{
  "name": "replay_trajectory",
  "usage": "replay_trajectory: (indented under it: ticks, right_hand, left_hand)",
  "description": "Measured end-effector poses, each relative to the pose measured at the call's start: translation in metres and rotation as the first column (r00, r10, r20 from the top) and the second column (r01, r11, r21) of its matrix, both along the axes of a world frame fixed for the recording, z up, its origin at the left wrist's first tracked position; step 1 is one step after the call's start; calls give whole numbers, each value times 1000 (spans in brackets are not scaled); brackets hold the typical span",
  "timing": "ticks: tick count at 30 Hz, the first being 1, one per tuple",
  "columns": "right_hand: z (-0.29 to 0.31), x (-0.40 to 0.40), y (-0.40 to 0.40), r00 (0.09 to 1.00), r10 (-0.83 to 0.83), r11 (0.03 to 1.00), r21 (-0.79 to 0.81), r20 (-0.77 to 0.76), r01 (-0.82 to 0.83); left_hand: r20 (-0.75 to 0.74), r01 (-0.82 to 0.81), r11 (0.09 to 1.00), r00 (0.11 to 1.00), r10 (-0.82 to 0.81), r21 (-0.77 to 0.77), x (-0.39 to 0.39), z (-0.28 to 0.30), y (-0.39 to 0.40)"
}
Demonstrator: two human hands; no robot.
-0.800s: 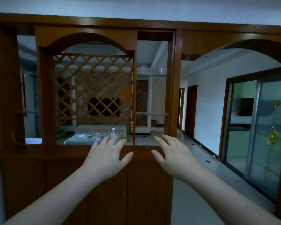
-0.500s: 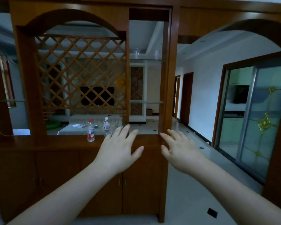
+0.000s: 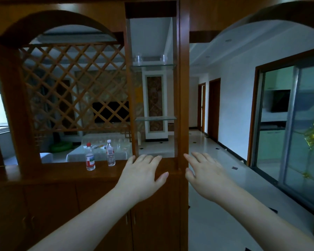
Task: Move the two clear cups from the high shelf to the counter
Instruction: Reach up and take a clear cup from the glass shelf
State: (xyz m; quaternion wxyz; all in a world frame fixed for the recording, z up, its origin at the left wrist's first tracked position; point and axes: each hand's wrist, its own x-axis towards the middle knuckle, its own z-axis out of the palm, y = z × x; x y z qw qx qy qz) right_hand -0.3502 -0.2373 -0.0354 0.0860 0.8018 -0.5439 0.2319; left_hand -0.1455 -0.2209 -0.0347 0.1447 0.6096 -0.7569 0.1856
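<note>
Clear cups are what matters here, yet nearest the camera are two bare forearms reaching forward from the bottom edge. The left hand [image 3: 143, 175] is spread flat, palm down, its grip released and holding nothing; its fingertips [image 3: 142, 157] appear over the front edge of the dark brown wooden counter [image 3: 62, 172], though whether they touch it cannot be told. The right hand [image 3: 205, 175] is likewise splayed with its grip released and empty, and hangs just beside the cabinet's tall wooden right post [image 3: 183, 87], over the pale tiled floor [image 3: 207, 223] of the hallway.

On the counter, left of the left hand, stand two upright plastic water bottles near each other: a clear bottle with a red cap and red-and-green label [image 3: 90, 157], and a little behind it a clear bottle with a white cap [image 3: 110, 153].

Above them rises a diagonal wooden lattice panel [image 3: 74, 87] under an arch. To its right is a narrow open bay with two glass shelves. The lower glass shelf [image 3: 155, 118] carries nothing visible. On the high glass shelf [image 3: 153, 65] stand the two small clear cups, well apart: the left clear cup [image 3: 138, 58] near the lattice side, the right clear cup [image 3: 163, 58] near the post.
</note>
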Motion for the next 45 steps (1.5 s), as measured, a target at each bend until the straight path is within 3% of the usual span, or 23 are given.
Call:
replay_trajectory:
  ticks: [7, 16, 26, 34, 40, 45]
  right_hand:
    - [8, 13, -59, 999, 43, 999, -14, -3, -43]
    - [11, 98, -135, 996, 76, 996, -39, -50, -78]
    - [34, 170, -220, 995, 74, 994, -70, -72, -79]
    - [38, 175, -281, 986, -79, 969, -244, -145, 42]
    - [47, 171, -342, 986, -22, 973, -232, -166, -18]
    - [70, 164, -387, 983, 15, 947, -314, -181, -72]
  left_hand:
    - [0, -37, 999, 999, 37, -30, 14, 2, -51]
    - [-61, -102, 994, 993, 99, -51, 92, -1, -124]
    - [-20, -27, 995, 999, 25, -95, 173, 22, -206]
    - [12, 2, 993, 1000, -1, -121, 184, 30, -279]
    - [47, -34, 988, 998, 42, -154, 180, 45, -336]
    - [139, 10, 982, 990, 17, -189, 165, 72, -380]
